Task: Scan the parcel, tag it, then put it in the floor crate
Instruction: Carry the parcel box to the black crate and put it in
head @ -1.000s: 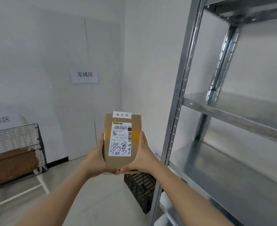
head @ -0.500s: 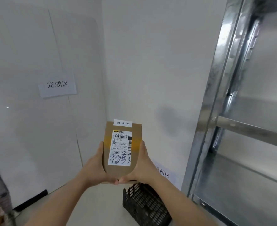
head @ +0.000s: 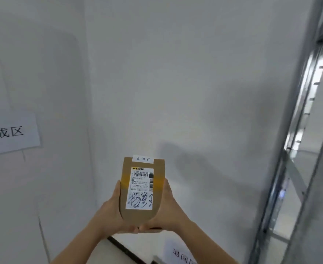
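Observation:
A small brown cardboard parcel point(head: 124, 210) is held upright in front of me, its face towards the camera. It bears a white shipping label point(head: 141, 187) with a barcode and handwriting, and a small white tag point(head: 143, 159) on its top edge. My left hand point(head: 109, 212) grips its left side and my right hand point(head: 168, 210) its right side, fingertips meeting under the bottom edge. The floor crate is almost wholly out of the frame; only a dark sliver point(head: 154, 262) shows at the bottom edge.
White walls meet in a corner straight ahead. A paper sign point(head: 10, 134) hangs on the left wall and another paper sign point(head: 181, 254) low on the right wall. A metal shelving upright point(head: 282, 168) stands at the right. A black skirting strip point(head: 126, 250) runs along the floor.
The view has swung up and to the right: the black crate and the wire basket have dropped out of sight. The parcel stays held in both hands, now nearer the wall corner.

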The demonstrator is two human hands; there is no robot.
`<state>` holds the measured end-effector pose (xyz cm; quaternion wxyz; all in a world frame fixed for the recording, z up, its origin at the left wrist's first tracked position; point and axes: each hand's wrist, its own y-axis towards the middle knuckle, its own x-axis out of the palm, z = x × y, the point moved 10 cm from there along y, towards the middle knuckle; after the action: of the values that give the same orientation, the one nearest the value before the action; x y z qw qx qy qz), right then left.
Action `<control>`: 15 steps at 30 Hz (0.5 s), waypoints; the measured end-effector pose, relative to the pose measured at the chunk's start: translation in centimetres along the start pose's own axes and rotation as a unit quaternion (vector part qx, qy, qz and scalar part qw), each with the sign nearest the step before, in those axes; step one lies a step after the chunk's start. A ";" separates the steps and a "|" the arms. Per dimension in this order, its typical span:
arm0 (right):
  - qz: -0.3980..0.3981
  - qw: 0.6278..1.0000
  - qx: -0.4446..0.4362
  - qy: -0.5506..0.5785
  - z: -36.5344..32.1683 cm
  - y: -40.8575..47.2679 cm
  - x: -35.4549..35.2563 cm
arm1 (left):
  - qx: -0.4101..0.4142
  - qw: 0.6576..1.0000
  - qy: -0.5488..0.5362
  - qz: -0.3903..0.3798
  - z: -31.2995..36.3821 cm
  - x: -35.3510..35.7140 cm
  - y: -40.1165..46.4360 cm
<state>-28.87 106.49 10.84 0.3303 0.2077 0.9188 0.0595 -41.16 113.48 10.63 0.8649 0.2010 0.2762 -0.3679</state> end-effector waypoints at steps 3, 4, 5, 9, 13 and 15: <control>0.009 1.000 0.008 0.016 1.2 4.2 0.3 | 0.002 1.000 -0.002 -0.021 -2.6 -0.6 5.2; 0.011 1.000 0.017 0.020 1.9 5.3 0.4 | 0.003 0.999 0.000 -0.032 -3.3 -0.6 6.7; 0.017 0.999 0.028 0.022 2.9 6.5 0.4 | 0.007 0.999 -0.001 -0.039 -4.0 -0.5 8.2; 0.059 0.995 0.075 0.022 6.3 10.9 0.1 | 0.023 0.996 -0.027 -0.084 -5.6 -0.1 14.3; 0.118 0.986 0.111 0.034 7.9 13.6 -0.3 | 0.053 0.989 -0.023 -0.136 -6.3 -0.2 19.6; 0.149 0.979 0.134 0.029 8.6 14.3 -0.6 | 0.074 0.983 -0.018 -0.166 -6.1 0.1 21.8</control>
<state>-18.10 118.95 8.08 0.2603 0.3827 0.8864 -0.0095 -26.85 130.93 9.00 0.7796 0.2090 0.2623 -0.5288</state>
